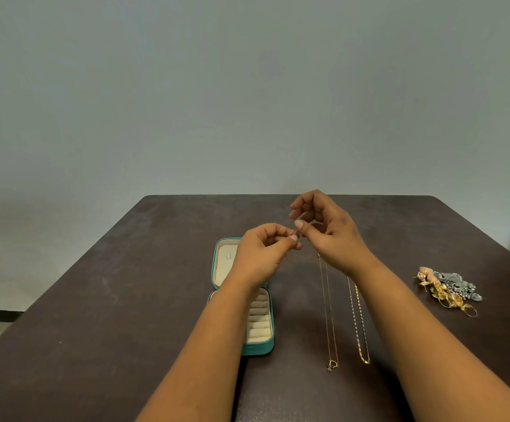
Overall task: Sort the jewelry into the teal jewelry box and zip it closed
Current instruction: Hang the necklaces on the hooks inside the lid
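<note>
Near the middle of the frame both hands are raised above a dark brown table [125, 300]. The left hand [262, 254] has its fingers curled, thumb and forefinger pinching a small thin gold piece [294, 233]; it is too small to tell what kind of jewelry it is. The right hand [326, 233], just to the right and slightly higher, also has curled fingers, and its fingertips meet the same small piece, so both hands grasp it between them.

Below the left hand and partly hidden by the left forearm lies the teal jewelry box [258, 350], open flat on the table, its cream lining showing: a plain padded half toward the far side and a half with ring rolls toward the near side.

Right of the box, two gold chains lie stretched out side by side in the lower centre: a fine necklace with a small heart pendant [333, 364] and a flatter link chain [360, 330]. Their upper ends run under the right hand.

At the right edge of the frame, well apart, sits a heap of gold and silver jewelry [448, 287].

No writing or brand mark can be read anywhere.
</note>
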